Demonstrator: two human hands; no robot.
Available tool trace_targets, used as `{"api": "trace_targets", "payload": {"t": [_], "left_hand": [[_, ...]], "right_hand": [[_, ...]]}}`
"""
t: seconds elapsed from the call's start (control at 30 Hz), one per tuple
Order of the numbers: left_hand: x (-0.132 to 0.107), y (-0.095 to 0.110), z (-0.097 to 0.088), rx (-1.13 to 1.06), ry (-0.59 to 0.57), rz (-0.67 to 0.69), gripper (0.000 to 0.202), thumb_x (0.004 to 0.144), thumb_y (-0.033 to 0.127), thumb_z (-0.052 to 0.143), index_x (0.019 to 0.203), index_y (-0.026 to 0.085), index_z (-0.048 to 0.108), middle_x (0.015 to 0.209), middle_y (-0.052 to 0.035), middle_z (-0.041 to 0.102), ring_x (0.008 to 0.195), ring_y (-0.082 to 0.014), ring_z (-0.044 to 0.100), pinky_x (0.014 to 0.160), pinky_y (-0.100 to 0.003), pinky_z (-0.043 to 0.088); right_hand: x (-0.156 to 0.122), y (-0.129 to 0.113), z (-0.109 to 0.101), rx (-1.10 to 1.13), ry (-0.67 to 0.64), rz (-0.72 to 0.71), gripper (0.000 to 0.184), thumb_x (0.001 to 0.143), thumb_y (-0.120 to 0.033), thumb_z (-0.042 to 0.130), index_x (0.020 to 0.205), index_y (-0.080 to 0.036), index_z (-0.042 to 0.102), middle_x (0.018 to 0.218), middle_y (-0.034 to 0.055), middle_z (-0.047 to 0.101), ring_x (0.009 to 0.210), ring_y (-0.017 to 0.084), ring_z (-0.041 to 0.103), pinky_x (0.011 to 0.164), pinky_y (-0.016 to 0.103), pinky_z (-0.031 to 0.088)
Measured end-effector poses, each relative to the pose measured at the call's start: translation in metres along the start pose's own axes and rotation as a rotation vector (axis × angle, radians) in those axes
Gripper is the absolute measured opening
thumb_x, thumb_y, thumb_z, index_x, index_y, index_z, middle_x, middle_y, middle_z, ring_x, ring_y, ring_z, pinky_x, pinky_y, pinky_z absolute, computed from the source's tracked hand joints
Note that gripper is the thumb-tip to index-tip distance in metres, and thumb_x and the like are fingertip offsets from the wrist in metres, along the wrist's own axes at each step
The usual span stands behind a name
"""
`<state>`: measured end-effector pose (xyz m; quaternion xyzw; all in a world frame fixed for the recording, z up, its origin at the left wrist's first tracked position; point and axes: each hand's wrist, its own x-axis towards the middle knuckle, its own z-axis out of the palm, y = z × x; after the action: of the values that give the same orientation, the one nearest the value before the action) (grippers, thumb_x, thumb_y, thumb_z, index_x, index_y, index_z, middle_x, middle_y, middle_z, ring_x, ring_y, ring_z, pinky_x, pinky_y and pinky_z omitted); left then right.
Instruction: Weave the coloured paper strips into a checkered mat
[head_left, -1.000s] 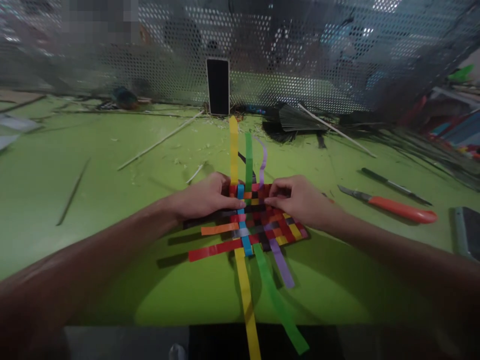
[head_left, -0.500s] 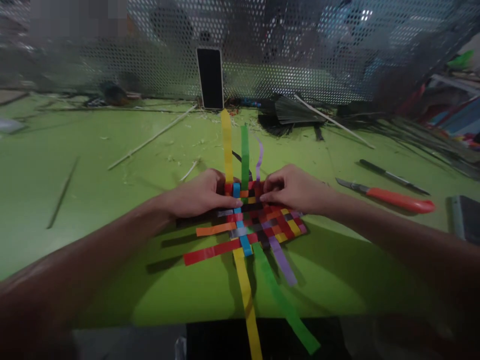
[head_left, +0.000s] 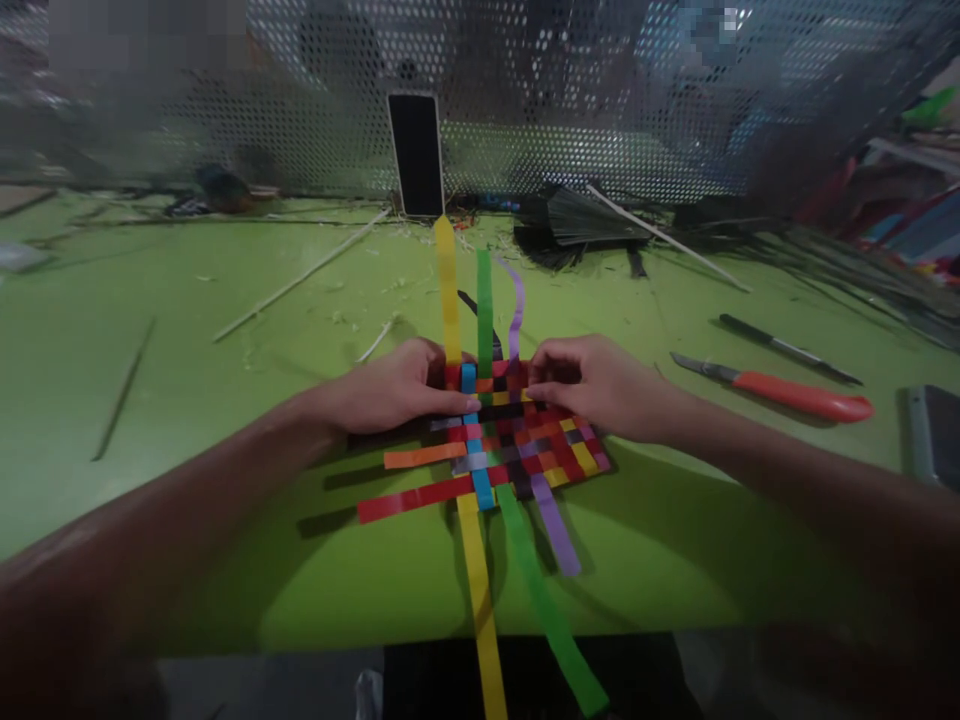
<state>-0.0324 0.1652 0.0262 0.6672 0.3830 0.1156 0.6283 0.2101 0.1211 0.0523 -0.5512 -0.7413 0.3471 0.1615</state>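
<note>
A woven mat (head_left: 525, 445) of colored strips is lying flat between the two hands, partly under their fingers. The left hand (head_left: 390, 388) is resting on the mat's left side with its fingers together, and the fingertips are touching a blue strip (head_left: 480, 480). I cannot tell if this hand is pinching anything or only pressing down. The right hand (head_left: 600, 385) is curling its fingers and pinching the far edge of the mat.

A yellow strip (head_left: 448, 290), a green strip (head_left: 484, 310) and a purple strip (head_left: 516, 310) are sticking out of the mat, away from the hands. A red strip (head_left: 409, 497) and an orange strip (head_left: 420, 456) are poking out below the left hand.

All of it is sitting on a green table (head_left: 150, 400). Off to the side of the right hand, well apart from it, a knife with an orange handle (head_left: 795, 396) is lying. A thin stick (head_left: 300, 275) is lying beyond the left hand. Far past both hands, a dark phone (head_left: 416, 155) is standing up against a metal screen full of holes (head_left: 600, 100), and a pile of dark leaves (head_left: 577, 230) is lying near it.
</note>
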Motion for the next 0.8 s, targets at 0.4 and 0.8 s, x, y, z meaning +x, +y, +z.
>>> {"api": "trace_targets", "payload": {"t": [0.4,0.8], "left_hand": [[-0.002,0.002,-0.003,-0.160,-0.023,-0.030,0.020,0.077,0.025,0.083,0.094,0.016,0.078,0.091,-0.0047,0.080,0.072,-0.0174,0.074,0.065,-0.023,0.061],[-0.002,0.006,-0.003,-0.206,-0.028,-0.014,0.015,0.075,0.018,0.085,0.088,0.016,0.078,0.077,0.0004,0.077,0.069,-0.0115,0.071,0.069,-0.018,0.060]], "right_hand": [[0.001,0.005,0.012,0.016,0.045,-0.007,0.009,0.094,-0.022,0.064,0.087,-0.018,0.069,0.086,0.0036,0.074,0.074,0.017,0.065,0.067,0.032,0.050],[-0.002,0.009,0.024,0.101,0.108,-0.021,0.011,0.096,-0.023,0.058,0.091,-0.018,0.068,0.090,0.0045,0.074,0.079,0.018,0.066,0.070,0.033,0.053]]}}
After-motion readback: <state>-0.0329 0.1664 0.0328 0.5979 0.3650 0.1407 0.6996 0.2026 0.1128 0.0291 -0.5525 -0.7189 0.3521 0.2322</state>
